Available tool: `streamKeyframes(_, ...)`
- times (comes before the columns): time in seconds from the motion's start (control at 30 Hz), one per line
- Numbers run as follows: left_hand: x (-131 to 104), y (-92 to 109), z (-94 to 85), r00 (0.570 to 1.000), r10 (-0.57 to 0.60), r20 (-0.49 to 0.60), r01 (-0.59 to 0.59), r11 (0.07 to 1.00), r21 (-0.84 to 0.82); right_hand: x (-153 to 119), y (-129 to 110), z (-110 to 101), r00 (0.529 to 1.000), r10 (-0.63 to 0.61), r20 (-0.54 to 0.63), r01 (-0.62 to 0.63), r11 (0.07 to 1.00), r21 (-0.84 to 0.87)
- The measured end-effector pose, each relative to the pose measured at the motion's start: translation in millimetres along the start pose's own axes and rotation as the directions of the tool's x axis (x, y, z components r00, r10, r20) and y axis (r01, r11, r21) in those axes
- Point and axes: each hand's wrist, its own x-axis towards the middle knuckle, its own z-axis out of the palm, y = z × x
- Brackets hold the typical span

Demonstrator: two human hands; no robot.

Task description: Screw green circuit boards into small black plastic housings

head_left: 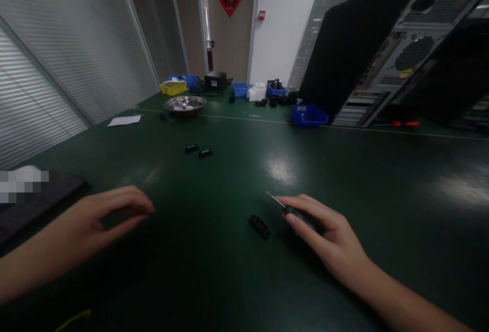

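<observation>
My right hand (324,227) is closed around the dark handle of a small screwdriver (275,199). Its thin metal shaft points up and to the left, clear of any part. Just left of those fingers, a small black plastic piece (260,226) with recesses lies on the green table (214,271). My left hand (114,215) hovers over the table at the left, loosely curved, with nothing visible between thumb and fingers. Farther away, two small black parts (191,148) with greenish marks on top rest side by side.
A metal bowl (185,105) and white paper (124,120) lie at the back left. A blue bin (309,116) stands beside a large black computer case (367,47). A dark mat (46,199) borders the left side. Several bins and black parts line the far edge.
</observation>
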Motion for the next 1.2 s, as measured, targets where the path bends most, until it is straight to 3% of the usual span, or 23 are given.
streamKeyframes(0.07, 31, 33, 24.0, 0.983, -0.009, 0.183, 0.012, 1.000, -0.012, 0, -1, -1, 1.000, 0.004, 0.011, -0.004, 1.000, 0.021)
streamKeyframes(0.17, 74, 73, 62.4, 0.955, -0.008, 0.297, 0.087, 0.964, -0.252, -1, -4, -3, 1.000, 0.012, 0.017, -0.013, 0.998, 0.058)
streamKeyframes(0.27, 103, 91, 94.6, 0.909, -0.059, 0.413, 0.298, 0.785, -0.544, -3, -7, -4, 0.999, 0.037, 0.009, -0.038, 0.993, 0.111)
streamKeyframes(0.37, 119, 90, 114.2, 0.896, -0.072, 0.439, 0.382, 0.630, -0.677, -3, -9, -2, 0.995, 0.098, -0.021, -0.092, 0.977, 0.193)
streamKeyframes(0.53, 127, 73, 126.3, 0.911, -0.043, 0.409, 0.371, 0.518, -0.771, -2, -10, 1, 0.977, 0.210, -0.034, -0.183, 0.911, 0.371)
streamKeyframes(0.67, 123, 65, 130.8, 0.916, -0.021, 0.401, 0.363, 0.470, -0.805, 2, -12, 4, 0.979, 0.200, -0.044, -0.187, 0.960, 0.207)
streamKeyframes(0.83, 114, 68, 133.8, 0.957, 0.044, 0.288, 0.204, 0.603, -0.771, 9, -11, 14, 0.986, 0.153, 0.066, -0.157, 0.986, 0.051)
streamKeyframes(1.03, 109, 75, 136.4, 0.967, 0.165, 0.192, 0.012, 0.730, -0.684, 5, -9, 14, 0.996, 0.088, 0.022, -0.089, 0.995, 0.048)
streamKeyframes(1.1, 110, 76, 136.1, 0.956, 0.273, 0.108, -0.140, 0.748, -0.649, 3, -10, 12, 0.996, 0.086, 0.031, -0.089, 0.992, 0.091)
streamKeyframes(1.2, 111, 76, 131.7, 0.889, 0.458, 0.019, -0.381, 0.759, -0.528, 0, -12, 13, 0.996, 0.081, 0.040, -0.086, 0.983, 0.164)
